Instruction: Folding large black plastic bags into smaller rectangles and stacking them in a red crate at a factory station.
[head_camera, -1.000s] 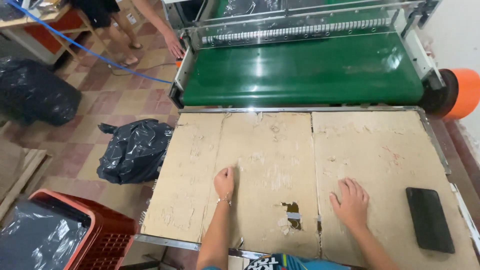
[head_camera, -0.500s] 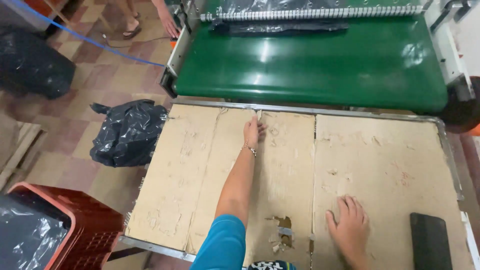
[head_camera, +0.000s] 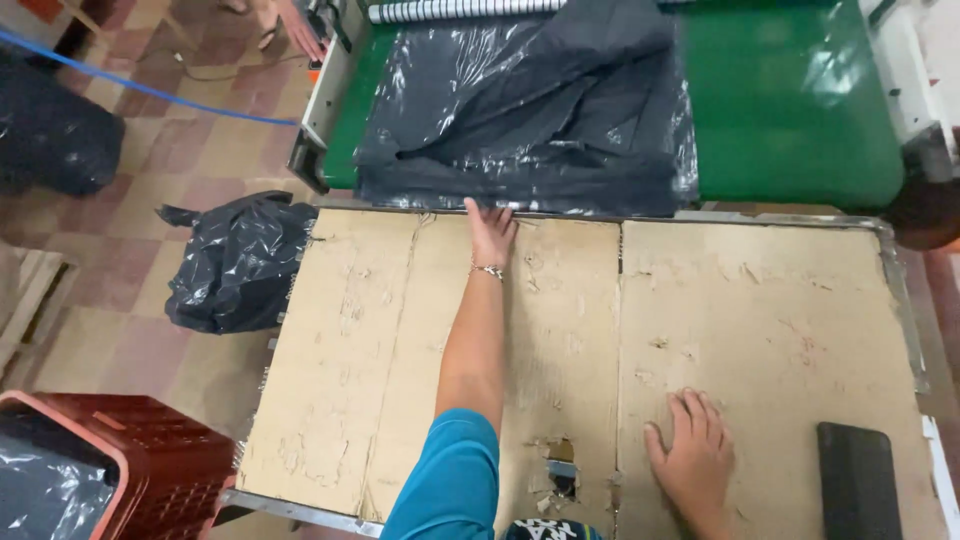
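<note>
Hands are both out over the bench, which is covered in worn brown cardboard. The left hand is stretched all the way to the far edge. Its fingers are flat and spread, with the tips touching the near edge of the black plastic sheets. It has no hold on them yet. The sheets lie in a loose, shiny pile on the green belt just past the far edge of the bench. The right hand lies flat and open on the cardboard near the front edge, holding nothing (it looks like it is propping the person up).

I think this is the reaching step, just before a pull. Next, the left fingers would need to curl over the sheet edge and pinch it, then draw it onto the cardboard. A black flat thing lies at the front right corner.
</note>
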